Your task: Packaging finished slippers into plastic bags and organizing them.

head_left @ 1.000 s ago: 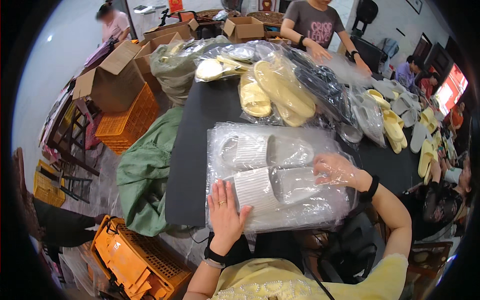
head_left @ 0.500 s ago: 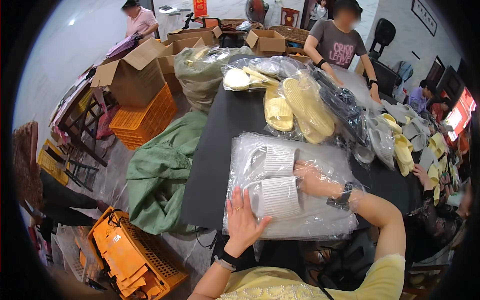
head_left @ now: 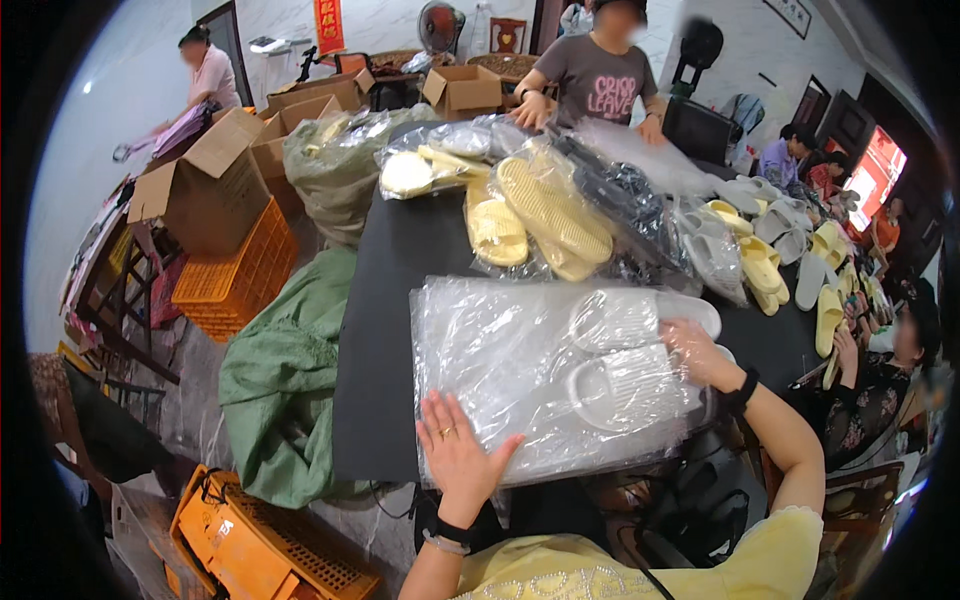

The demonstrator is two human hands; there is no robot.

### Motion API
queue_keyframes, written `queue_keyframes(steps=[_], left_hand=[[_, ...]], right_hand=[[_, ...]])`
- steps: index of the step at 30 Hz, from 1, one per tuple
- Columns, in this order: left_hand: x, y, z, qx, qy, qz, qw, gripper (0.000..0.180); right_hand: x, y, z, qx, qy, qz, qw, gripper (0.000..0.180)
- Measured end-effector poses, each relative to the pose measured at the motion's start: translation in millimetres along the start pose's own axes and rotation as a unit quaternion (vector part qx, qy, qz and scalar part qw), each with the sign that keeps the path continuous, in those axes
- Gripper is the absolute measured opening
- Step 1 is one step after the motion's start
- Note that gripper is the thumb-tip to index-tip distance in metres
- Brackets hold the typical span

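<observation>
A pair of pale grey-white ribbed slippers lies toward the right side of a stack of clear plastic bags on the table. My right hand has its fingers curled at the right of the ribbed straps, gripping the pair. Part of one sole sticks out past the bags' right side. How far the hand and slippers are inside the top bag cannot be made out through the shiny film. Flat on the stack's lower left corner rests my left hand, fingers spread, holding nothing.
Bagged yellow slippers and dark bagged ones lie beyond the stack. Loose grey and yellow slippers spread along the right. A person stands across the table. Green sack cloth and orange crates stand left.
My right hand and the slippers have moved right across the bag stack, toward its right edge. My left hand still presses the stack's lower left. The head view has shifted to the right.
</observation>
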State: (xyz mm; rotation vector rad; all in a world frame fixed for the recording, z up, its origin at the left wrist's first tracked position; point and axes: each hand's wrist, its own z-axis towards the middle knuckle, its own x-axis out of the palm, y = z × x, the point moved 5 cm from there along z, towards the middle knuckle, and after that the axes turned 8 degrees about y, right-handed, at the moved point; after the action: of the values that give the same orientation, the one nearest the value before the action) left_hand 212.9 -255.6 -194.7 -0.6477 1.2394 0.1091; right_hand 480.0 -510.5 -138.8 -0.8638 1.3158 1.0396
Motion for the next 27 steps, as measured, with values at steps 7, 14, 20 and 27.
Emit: queue_keyframes(steps=[7, 14, 20, 27], left_hand=[[1, 9, -12, -0.028, -0.035, -0.032, 0.998, 0.097], [-5, 0, -11, 0.034, -0.065, 0.023, 0.997, 0.058], [-10, -1, -9, 0.032, -0.059, 0.046, 0.997, 0.057], [74, 52, -45, 0.153, -0.085, -0.264, 0.948, 0.053]], right_hand=[[-64, -20, -76, 0.247, -0.134, 0.312, 0.908, 0.019], [-156, 20, -113, 0.359, -0.423, 0.304, 0.774, 0.025], [-136, 160, 59, 0.045, -0.252, 0.346, 0.902, 0.025], [4, 215, 104, 0.013, -0.023, 0.313, 0.949, 0.021]])
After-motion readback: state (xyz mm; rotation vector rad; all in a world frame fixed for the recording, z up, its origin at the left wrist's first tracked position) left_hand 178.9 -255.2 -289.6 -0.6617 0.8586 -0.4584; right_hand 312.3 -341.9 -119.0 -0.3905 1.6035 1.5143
